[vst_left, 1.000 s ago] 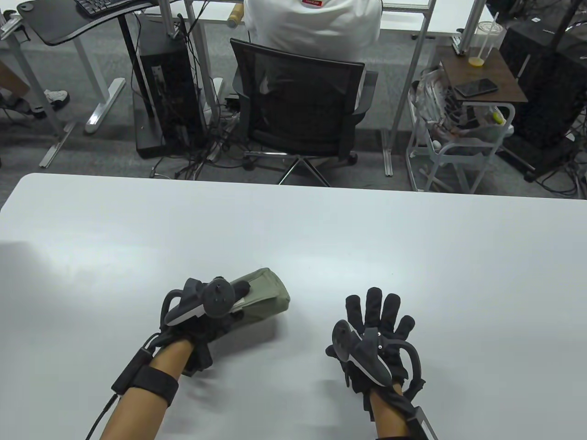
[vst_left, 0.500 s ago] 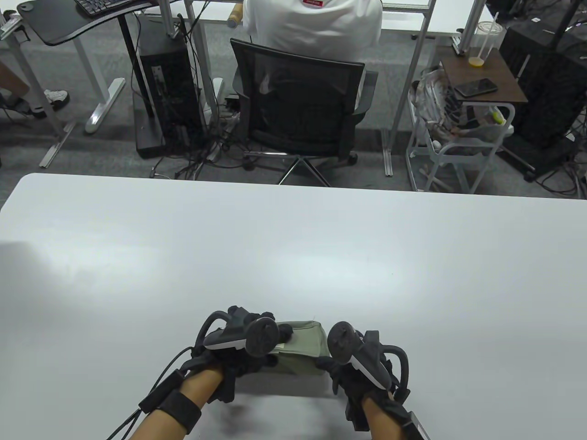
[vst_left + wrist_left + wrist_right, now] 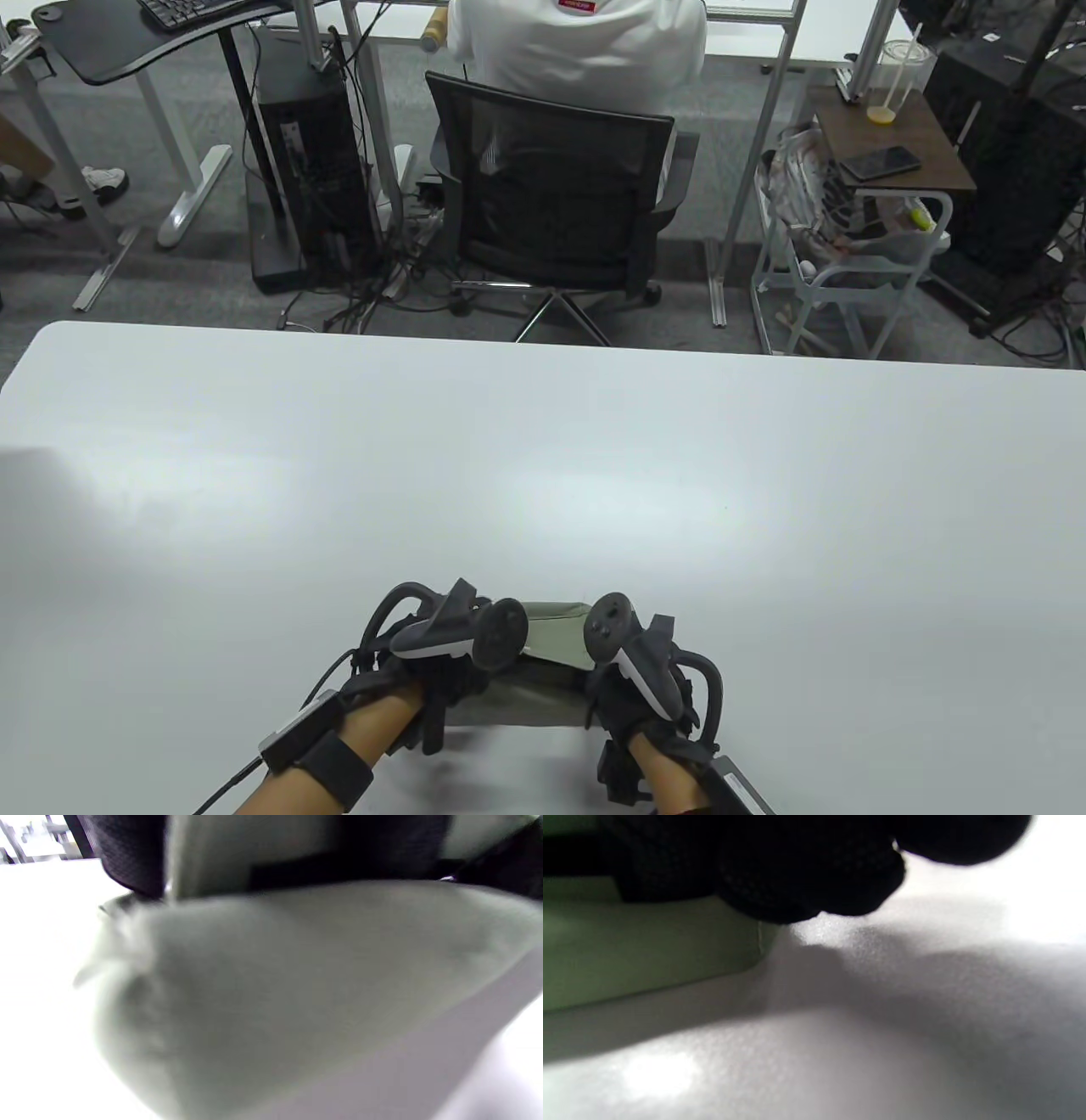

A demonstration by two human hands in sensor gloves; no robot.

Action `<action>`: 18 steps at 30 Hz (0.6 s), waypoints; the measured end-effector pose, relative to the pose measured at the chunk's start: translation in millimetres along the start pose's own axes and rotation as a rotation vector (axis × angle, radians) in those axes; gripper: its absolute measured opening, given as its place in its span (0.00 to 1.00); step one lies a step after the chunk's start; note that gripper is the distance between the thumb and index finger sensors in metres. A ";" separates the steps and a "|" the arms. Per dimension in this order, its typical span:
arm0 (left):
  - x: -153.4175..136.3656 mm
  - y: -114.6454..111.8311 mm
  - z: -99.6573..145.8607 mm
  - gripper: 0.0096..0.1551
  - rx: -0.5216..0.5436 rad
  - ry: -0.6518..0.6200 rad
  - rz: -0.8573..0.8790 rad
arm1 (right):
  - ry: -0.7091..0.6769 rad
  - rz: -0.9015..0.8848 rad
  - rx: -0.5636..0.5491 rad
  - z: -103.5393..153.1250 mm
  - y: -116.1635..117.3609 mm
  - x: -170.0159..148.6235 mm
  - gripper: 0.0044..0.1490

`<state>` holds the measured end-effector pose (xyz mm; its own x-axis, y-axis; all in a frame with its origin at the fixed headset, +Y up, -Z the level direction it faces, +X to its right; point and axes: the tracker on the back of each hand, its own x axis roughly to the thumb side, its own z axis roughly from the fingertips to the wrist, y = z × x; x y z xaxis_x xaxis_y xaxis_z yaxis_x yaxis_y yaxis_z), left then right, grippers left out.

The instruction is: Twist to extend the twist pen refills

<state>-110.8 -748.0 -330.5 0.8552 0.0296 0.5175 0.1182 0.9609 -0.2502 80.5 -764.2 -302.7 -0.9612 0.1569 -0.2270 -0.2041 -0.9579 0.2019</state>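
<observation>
A green fabric pencil case (image 3: pixel 556 638) lies on the white table (image 3: pixel 543 458) near its front edge. My left hand (image 3: pixel 441 671) grips its left end and my right hand (image 3: pixel 628 679) grips its right end. In the left wrist view the case (image 3: pixel 297 993) fills the frame, blurred, with dark glove fingers (image 3: pixel 127 853) on its top. In the right wrist view my gloved fingers (image 3: pixel 797 870) press on the case's end (image 3: pixel 649 950) right above the table. No pen or refill shows in any view.
Beyond the table's far edge are a black office chair (image 3: pixel 551 195) with a seated person in a white shirt (image 3: pixel 577 42), a computer tower (image 3: pixel 305 153) and a white cart (image 3: pixel 848 255).
My left hand has drawn the case toward the table's front edge and turned it sideways. My right hand has left the table surface and taken hold of the case's right end.
</observation>
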 end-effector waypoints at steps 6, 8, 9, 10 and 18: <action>-18.6 1.0 -18.9 0.23 0.040 -0.012 0.073 | 0.001 -0.009 0.016 0.3 3.3 -0.3 0.26; -25.7 4.5 -26.4 0.22 -0.001 0.001 0.114 | 0.000 -0.038 0.044 -1.9 4.4 -2.4 0.26; -28.7 5.8 -30.5 0.22 -0.030 -0.016 0.161 | -0.006 -0.053 0.049 -1.5 5.1 -2.4 0.26; -30.9 7.0 -33.7 0.22 -0.029 0.003 0.166 | -0.009 -0.041 0.045 -1.7 5.5 -2.3 0.26; -37.9 63.2 -42.6 0.26 0.195 0.087 -0.036 | -0.077 0.054 -0.051 7.2 7.7 2.7 0.26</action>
<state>-114.3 -700.0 -400.8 0.8935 -0.0215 0.4486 0.0566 0.9963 -0.0652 75.0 -769.4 -294.9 -0.9825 0.1206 -0.1423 -0.1434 -0.9762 0.1627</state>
